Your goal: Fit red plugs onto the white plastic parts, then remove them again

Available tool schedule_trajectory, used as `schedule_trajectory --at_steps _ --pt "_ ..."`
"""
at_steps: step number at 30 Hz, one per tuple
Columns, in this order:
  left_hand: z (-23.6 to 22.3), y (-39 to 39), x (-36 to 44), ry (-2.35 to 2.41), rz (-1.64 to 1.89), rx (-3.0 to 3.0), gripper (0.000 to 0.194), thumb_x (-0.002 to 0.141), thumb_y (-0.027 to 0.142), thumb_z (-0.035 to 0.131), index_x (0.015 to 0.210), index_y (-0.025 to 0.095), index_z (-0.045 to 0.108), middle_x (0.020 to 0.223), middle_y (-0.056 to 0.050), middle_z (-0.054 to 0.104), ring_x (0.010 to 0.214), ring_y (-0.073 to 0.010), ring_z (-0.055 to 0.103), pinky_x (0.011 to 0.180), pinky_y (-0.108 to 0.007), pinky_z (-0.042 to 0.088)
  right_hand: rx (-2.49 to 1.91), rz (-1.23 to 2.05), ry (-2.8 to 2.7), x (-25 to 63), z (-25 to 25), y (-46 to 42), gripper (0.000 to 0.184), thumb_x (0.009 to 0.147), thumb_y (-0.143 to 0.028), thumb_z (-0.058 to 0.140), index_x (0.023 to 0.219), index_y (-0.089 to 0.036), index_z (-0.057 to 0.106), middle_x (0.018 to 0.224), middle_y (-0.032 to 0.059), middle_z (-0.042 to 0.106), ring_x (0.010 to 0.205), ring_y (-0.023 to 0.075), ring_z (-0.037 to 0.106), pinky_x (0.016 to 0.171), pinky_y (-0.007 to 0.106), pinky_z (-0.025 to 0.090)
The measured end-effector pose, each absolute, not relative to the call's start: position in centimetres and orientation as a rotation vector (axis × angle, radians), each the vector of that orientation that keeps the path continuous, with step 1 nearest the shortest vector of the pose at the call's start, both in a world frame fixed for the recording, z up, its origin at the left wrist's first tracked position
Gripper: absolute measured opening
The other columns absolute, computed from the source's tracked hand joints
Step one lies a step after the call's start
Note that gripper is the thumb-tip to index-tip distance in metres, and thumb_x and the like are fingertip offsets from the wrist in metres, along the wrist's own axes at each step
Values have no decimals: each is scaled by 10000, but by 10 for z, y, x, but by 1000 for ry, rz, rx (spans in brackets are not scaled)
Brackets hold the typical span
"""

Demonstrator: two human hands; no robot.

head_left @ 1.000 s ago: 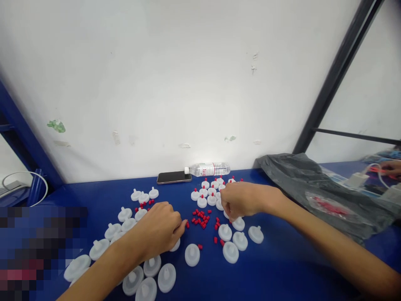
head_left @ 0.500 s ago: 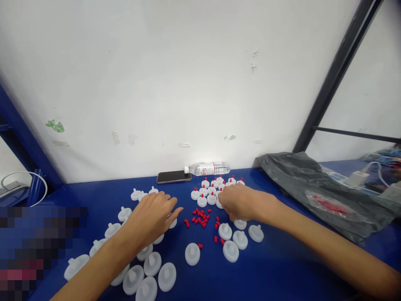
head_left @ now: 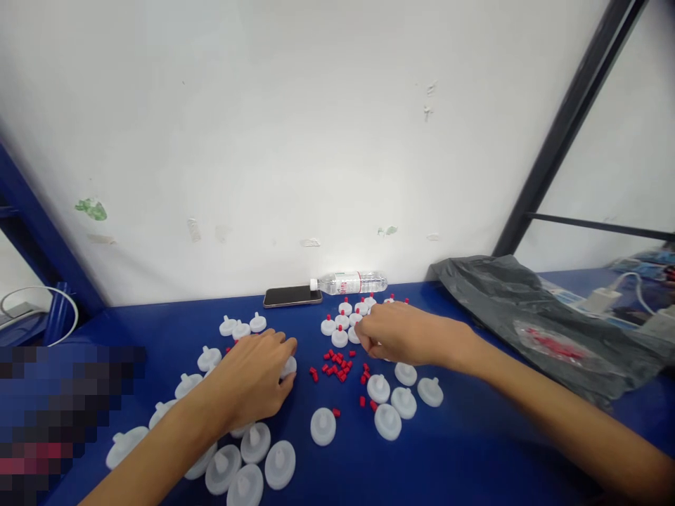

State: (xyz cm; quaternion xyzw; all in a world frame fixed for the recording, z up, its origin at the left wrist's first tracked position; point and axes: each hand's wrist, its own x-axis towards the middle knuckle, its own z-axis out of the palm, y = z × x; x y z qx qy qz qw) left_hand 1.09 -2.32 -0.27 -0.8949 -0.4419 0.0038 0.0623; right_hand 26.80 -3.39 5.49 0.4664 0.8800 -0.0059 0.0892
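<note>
My left hand (head_left: 258,376) is low over the left group of white nozzle caps. Its thumb and fingers close round one white nozzle cap (head_left: 288,367), which shows between them. My right hand (head_left: 398,334) is closed in a pinch over the white caps with red tips (head_left: 340,336) at the back; whatever it may hold is hidden behind the fingers. Small loose red caps (head_left: 337,365) lie between my hands. Several white nozzle caps without red tips (head_left: 388,422) rest below my right hand, and a single cap (head_left: 323,426) stands in the front middle.
A black phone (head_left: 293,296) and a clear bottle (head_left: 351,282) lie along the wall. On the right is a dark grey plastic bag (head_left: 490,302) with a clear packet of red pieces (head_left: 551,342) on it. Blue frame posts (head_left: 45,218) rise at left.
My left thumb has closed in from an outstretched position onto a white cap. My right hand has shifted slightly left over the red-tipped caps.
</note>
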Motion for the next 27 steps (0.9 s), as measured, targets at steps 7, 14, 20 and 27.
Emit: schedule_trajectory --at_steps 7,14,20,27 --pt "-5 -18 14 -1228 -246 -2727 227 967 227 443 1128 183 596 1095 -110 658 1005 -279 640 782 -413 542 1329 -116 2996 262 46 -26 168 903 -157 630 997 -238 743 840 5 768 766 179 670 663 277 396" --pt "-2 -23 19 -1106 -473 -2663 259 970 247 463 1192 192 584 1065 -89 648 951 -252 634 698 -373 549 1355 -279 3230 251 52 -29 148 950 -258 657 1029 -258 782 978 10 790 813 171 708 748 289 464" --pt "-5 -22 18 -990 -595 -2599 245 974 282 504 1181 180 587 1002 -72 653 893 -237 627 651 -346 543 1406 -372 3239 246 51 -32 130 940 -257 670 1026 -253 766 904 0 787 786 161 706 749 284 462" --pt "-6 -22 17 -909 -676 -2538 227 956 285 559 1149 170 592 970 -61 653 840 -224 622 584 -317 516 1462 -530 3299 245 49 -29 91 924 -246 696 978 -223 765 846 -2 774 720 137 680 678 254 464"
